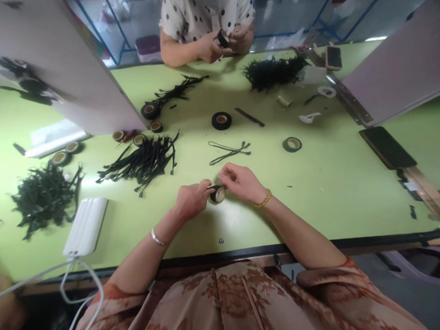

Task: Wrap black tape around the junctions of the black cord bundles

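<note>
Now the left hand (192, 200) grips a black tape roll (214, 196), seemingly steadying it for the right hand (243, 181), fingers pinched narrow, whether around anything I can't tell.

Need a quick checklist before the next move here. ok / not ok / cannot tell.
1. Tape roll in left hand: ok, held.
2. Right hand near the roll: ok, close beside it.
3. What the right hand pinches: cannot tell, too small.
4. Crossed cords in view: ok, lying just beyond the hands.
5. Table free of scraps: not ok, small round bit near the edge.
</note>
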Available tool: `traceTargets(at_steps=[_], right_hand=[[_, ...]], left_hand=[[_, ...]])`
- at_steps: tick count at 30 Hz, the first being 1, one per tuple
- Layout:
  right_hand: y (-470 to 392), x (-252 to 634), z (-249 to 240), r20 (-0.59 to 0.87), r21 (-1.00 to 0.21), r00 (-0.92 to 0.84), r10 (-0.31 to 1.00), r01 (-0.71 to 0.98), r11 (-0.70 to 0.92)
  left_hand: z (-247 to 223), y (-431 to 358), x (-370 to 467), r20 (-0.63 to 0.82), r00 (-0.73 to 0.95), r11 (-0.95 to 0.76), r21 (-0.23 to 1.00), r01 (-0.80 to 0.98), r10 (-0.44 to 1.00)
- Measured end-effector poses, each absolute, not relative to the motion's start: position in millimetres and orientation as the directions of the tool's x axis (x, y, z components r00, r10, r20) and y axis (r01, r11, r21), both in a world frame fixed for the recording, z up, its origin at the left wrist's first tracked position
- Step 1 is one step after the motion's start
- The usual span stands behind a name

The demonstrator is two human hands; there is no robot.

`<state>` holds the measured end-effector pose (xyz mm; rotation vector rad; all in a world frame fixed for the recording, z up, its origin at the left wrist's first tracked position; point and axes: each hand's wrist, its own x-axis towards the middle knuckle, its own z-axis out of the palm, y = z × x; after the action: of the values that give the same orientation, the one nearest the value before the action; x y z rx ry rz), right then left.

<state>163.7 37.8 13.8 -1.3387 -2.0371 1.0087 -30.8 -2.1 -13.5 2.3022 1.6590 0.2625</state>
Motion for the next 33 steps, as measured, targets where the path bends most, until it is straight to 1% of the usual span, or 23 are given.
traceTargets(at_steps=[2,5,9,12,14,17,20,22,23,28,31,33], right_hand=[[39.3,163.3,12.3,-0.038,-0.799,-0.363,0.931,0.571,0.190],[39.8,163.3,13.4,-0.074,-0.809,-0.343,0.936,0.569,0.145],[39.7,162.4,10.3,-0.155,-0.891,-0.433,0.888,0.450,0.064],[38.9,158.5,2.7,-0.147,-0.933,-0.427,0.892,0.359,0.018],[37.6,155.0,-0.9,-0.136,-0.964,-0.386,0.912,0.264,-0.032],[35.5,150.2,-1.4,-0.120,-0.991,-0.332,0.936,0.100,-0.092],[34.3,146.5,-0.6,-0.108,-0.994,-0.297,0.949,0.045,-0.099],[34.0,144.2,-1.9,-0.128,-0.992,-0.284,0.950,0.049,-0.119],[33.9,143.0,-3.0,-0.145,-0.989,-0.278,0.950,0.052,-0.136],[33.9,139.9,-5.4,-0.231,-0.973,-0.247,0.941,0.061,-0.222],[35.1,141.1,-2.6,-0.219,-0.976,-0.204,0.954,0.051,-0.213],[36.2,142.3,-0.8,-0.203,-0.979,-0.170,0.964,0.012,-0.204]], left_hand=[[-15.0,-2.0,-30.4,-0.019,0.320,-0.303,0.276,0.912,0.947],[-18.6,-1.6,-30.9,0.029,0.400,-0.397,0.221,0.891,0.916],[-22.1,0.0,-28.8,0.181,0.484,-0.513,0.181,0.839,0.856],[-21.5,0.9,-25.7,0.259,0.534,-0.581,0.162,0.798,0.805],[-19.6,-0.4,-24.1,0.291,0.522,-0.575,0.135,0.807,0.802],[-15.9,-6.0,-22.2,0.377,0.457,-0.514,0.061,0.855,0.805],[-13.4,-12.2,-20.0,0.426,0.436,-0.472,-0.024,0.882,0.793],[-13.5,-14.4,-18.5,0.414,0.432,-0.456,-0.046,0.889,0.801],[-14.0,-14.8,-17.7,0.397,0.431,-0.455,-0.037,0.890,0.810],[-19.9,-16.0,-10.6,0.242,0.403,-0.442,0.137,0.887,0.883],[-23.0,-17.9,-5.5,0.171,0.375,-0.404,0.182,0.897,0.911],[-24.4,-18.0,-4.4,0.148,0.379,-0.402,0.196,0.894,0.914]])
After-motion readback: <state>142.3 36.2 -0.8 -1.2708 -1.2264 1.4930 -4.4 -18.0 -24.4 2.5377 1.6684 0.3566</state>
